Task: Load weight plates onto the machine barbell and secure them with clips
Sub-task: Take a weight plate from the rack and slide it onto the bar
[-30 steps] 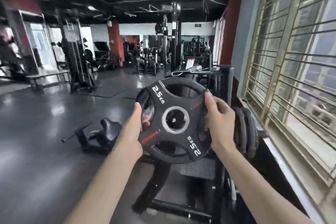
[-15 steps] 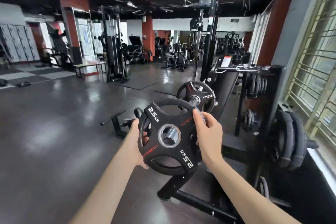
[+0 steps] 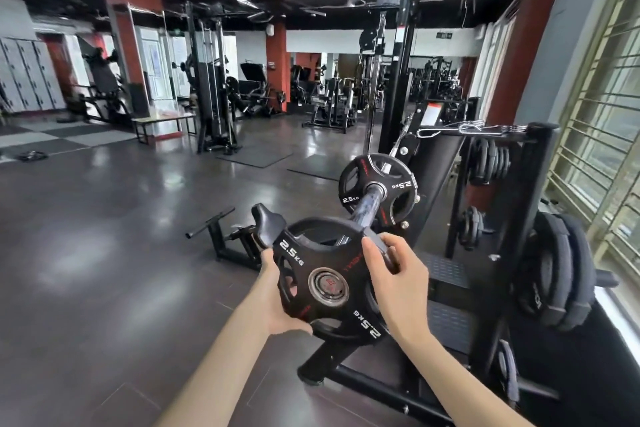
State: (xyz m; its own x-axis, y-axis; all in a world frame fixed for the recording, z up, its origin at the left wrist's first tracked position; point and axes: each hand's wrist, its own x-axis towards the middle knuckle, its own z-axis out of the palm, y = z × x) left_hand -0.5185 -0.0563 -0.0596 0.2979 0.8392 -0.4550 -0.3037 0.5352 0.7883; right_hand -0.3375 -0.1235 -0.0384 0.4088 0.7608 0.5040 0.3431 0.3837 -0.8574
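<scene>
Plate point(image 3: 327, 279) is gripped at both rims by left hand point(image 3: 273, 302) and right hand point(image 3: 393, 279) at frame centre; if its hole is misaligned with bar point(image 3: 363, 210), jamming or a drop is risked.

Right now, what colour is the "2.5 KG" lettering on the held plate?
White, on the black held plate; clearest in the head view.

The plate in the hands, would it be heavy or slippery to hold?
The plate is marked 2.5 kg, so probably light. Its cut-out grips likely stop slipping: the left hand hooks one. Round and rigid, it may roll if set on edge.
</scene>
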